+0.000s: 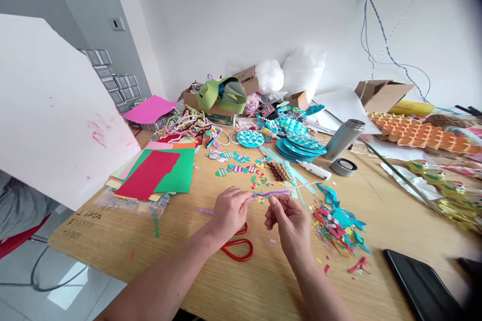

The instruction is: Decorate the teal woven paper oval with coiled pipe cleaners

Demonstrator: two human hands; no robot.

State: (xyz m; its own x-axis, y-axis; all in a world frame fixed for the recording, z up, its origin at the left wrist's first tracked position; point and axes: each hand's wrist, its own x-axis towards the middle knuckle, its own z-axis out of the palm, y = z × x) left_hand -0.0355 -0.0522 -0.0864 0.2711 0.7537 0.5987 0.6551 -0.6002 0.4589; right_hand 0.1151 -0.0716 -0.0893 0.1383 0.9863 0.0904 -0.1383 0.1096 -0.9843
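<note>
Above the red scissors, the left hand and right hand each pinch the purple strip in their fingers, holding it taut. Shaping it further would likely need a steady grip at both ends.

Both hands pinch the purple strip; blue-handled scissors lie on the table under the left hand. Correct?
No: in the head view the scissors have red handles, not blue. Otherwise right: left hand and right hand pinch the purple strip, scissors on the table under the left.

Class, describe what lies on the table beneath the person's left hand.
Red-handled scissors: the handle loops show beneath the left hand, which pinches a purple strip; the blades are hidden behind it.
</note>
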